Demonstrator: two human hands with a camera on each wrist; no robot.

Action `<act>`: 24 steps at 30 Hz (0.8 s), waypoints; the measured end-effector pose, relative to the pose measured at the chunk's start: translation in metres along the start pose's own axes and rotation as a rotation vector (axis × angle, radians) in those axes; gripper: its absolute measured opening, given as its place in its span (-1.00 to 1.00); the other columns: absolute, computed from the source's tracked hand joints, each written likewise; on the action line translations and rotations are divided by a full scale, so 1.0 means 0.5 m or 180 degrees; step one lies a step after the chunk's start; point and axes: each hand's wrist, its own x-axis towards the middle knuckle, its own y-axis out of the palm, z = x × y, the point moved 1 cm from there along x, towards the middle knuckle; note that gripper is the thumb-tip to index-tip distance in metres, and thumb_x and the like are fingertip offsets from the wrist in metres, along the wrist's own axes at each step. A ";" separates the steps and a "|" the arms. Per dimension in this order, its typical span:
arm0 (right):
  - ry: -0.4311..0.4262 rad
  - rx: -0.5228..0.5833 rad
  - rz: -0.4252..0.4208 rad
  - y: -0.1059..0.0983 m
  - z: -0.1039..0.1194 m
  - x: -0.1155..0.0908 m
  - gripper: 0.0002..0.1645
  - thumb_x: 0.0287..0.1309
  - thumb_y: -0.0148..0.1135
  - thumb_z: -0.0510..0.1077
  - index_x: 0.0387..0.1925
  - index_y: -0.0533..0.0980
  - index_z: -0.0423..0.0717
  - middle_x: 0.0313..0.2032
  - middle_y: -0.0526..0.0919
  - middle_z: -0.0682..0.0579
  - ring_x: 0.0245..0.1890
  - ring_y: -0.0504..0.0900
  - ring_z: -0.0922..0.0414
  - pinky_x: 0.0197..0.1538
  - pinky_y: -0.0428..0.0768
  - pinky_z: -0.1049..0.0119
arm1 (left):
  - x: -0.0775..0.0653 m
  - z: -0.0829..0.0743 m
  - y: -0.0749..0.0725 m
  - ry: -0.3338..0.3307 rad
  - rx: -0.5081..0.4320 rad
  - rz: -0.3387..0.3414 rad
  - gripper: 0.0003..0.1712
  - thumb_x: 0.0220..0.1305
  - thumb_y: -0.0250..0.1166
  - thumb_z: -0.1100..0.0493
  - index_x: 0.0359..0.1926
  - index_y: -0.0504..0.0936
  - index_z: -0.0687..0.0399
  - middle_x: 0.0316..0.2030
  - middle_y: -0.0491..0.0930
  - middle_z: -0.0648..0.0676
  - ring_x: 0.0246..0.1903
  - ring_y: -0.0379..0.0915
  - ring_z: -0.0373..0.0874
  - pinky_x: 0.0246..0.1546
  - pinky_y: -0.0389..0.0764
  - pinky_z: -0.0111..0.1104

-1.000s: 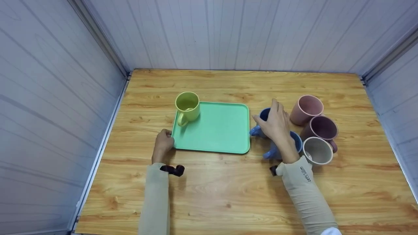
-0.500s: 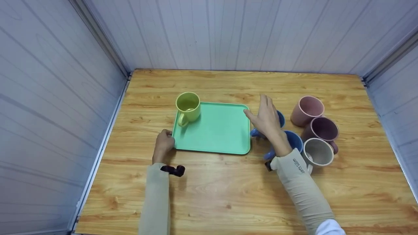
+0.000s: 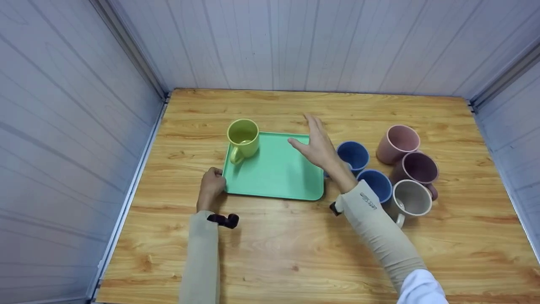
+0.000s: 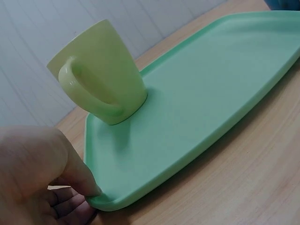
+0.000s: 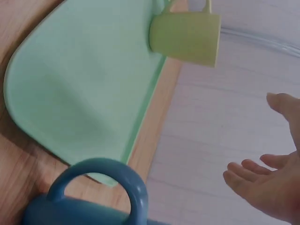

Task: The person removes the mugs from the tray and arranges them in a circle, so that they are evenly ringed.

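A green rectangular tray [image 3: 278,169] lies on the wooden table, with a yellow mug [image 3: 244,139] upright on its back left corner. My left hand [image 3: 212,185] pinches the tray's front left corner, thumb on the rim and fingers underneath, as the left wrist view shows. My right hand [image 3: 319,145] is over the tray's right side, thumb spread from straight fingers, holding nothing. Right of that hand stands a blue mug [image 3: 353,154], its handle partly hidden by the wrist. A second blue mug [image 3: 376,185] sits in front of it, partly covered by the sleeve.
A pink mug [image 3: 398,143], a dark purple mug [image 3: 417,168] and a white mug [image 3: 411,197] stand close together at the right of the table [image 3: 270,253]. Pale panel walls [image 3: 270,46] rise behind and at both sides.
My right hand has moved left, away from above the blue mugs to over the tray's right side. The left hand stays at the tray's corner, and the mugs have not moved.
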 end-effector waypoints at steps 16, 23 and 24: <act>-0.0193 0.0332 0.0403 0.098 0.014 0.061 0.03 0.09 0.31 0.18 0.46 0.01 -0.01 0.37 0.15 -0.06 0.34 0.21 0.00 0.28 0.32 0.00 | 0.015 0.003 -0.002 0.0073 0.0159 0.0031 -0.56 0.28 -0.20 0.32 0.15 0.33 0.32 0.09 0.39 0.30 0.02 0.31 0.08 0.05 0.39 -0.16; -0.0173 0.0519 0.0494 0.143 0.020 0.080 0.03 0.10 0.34 0.08 0.46 -0.01 -0.02 0.40 0.11 -0.07 0.37 0.18 -0.02 0.31 0.30 0.03 | 0.015 0.004 0.000 0.0073 0.0113 -0.0033 -0.57 0.32 -0.22 0.29 0.13 0.37 0.30 0.06 0.42 0.29 0.01 0.33 0.07 0.04 0.39 -0.16; -0.0158 0.0522 0.0513 0.151 0.021 0.081 0.04 0.10 0.33 0.09 0.46 -0.01 -0.02 0.40 0.11 -0.06 0.37 0.18 -0.02 0.31 0.30 0.04 | 0.015 0.006 0.000 0.0055 0.0110 -0.0037 -0.57 0.33 -0.22 0.28 0.13 0.37 0.29 0.07 0.42 0.29 0.01 0.33 0.07 0.04 0.39 -0.16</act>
